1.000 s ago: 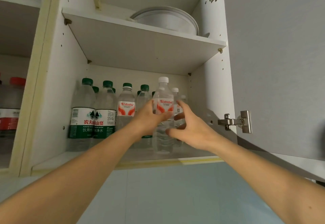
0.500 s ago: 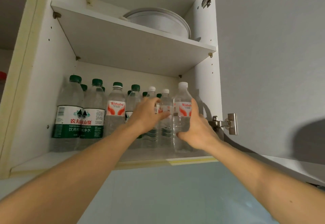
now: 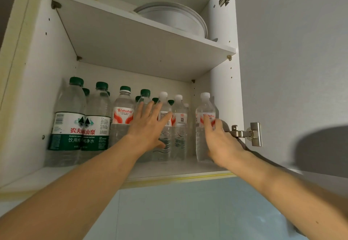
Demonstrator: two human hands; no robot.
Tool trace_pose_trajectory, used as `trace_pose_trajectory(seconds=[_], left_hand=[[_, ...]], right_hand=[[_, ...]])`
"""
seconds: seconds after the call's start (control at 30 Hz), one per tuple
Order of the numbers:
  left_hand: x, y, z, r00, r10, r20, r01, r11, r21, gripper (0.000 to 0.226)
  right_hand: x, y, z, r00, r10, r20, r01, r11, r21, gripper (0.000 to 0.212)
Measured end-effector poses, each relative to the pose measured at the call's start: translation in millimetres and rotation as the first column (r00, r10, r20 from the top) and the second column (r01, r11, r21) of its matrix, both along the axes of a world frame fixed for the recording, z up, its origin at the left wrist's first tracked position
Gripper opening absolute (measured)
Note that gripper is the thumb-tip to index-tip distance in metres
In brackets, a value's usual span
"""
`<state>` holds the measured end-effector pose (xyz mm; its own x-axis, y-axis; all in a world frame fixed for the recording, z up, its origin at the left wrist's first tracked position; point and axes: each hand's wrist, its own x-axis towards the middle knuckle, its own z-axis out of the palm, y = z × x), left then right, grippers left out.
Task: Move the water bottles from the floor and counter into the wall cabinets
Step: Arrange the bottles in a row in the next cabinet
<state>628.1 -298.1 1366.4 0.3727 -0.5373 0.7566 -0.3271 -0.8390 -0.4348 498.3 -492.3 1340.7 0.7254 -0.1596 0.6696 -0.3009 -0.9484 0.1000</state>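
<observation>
Several water bottles stand on the lower shelf [image 3: 169, 170] of the open wall cabinet: green-capped, green-labelled ones [image 3: 68, 123] at the left, red-labelled ones [image 3: 122, 115] in the middle. A white-capped red-labelled bottle [image 3: 204, 108] stands alone by the right wall. My right hand [image 3: 220, 140] is at that bottle's front and right side, fingers loosely curved against it. My left hand [image 3: 148, 126] is spread flat with fingers apart in front of the middle bottles, hiding parts of them.
The upper shelf [image 3: 143, 38] holds a stack of white plates [image 3: 175, 17]. The grey cabinet door [image 3: 293, 60] hangs open at the right on a metal hinge [image 3: 248, 133], close to my right hand. Pale blue wall tiles [image 3: 188, 207] lie below the cabinet.
The white-capped bottle went from the middle of the shelf to the right wall with my right hand. My left hand came off it and spread open.
</observation>
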Motion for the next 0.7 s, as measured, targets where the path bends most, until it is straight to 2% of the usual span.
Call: trace_pose_trajectory(seconds=[0.1,0.2,0.3,0.7], left_hand=[[-1,1,0,1.000,0.022,-0.001,-0.022,1.000,-0.007,0.113],[-3,-1,-1,0.999,0.039,-0.013,-0.040,0.999,-0.008,0.113],[-4,-2,-2,0.999,0.033,-0.016,-0.033,0.999,-0.014,0.112],[-5,0,-3,0.999,0.015,-0.040,-0.016,1.000,-0.011,0.110]], right_hand=[[-4,10,0,0.991,-0.103,0.090,0.126,0.943,-0.309,0.118],[-1,6,13,0.983,-0.155,0.095,0.181,0.866,-0.467,0.130],[9,-2,20,0.975,-0.214,0.056,0.215,0.854,-0.474,0.137],[35,-11,23,0.956,-0.290,0.040,0.271,0.825,-0.496,0.124]])
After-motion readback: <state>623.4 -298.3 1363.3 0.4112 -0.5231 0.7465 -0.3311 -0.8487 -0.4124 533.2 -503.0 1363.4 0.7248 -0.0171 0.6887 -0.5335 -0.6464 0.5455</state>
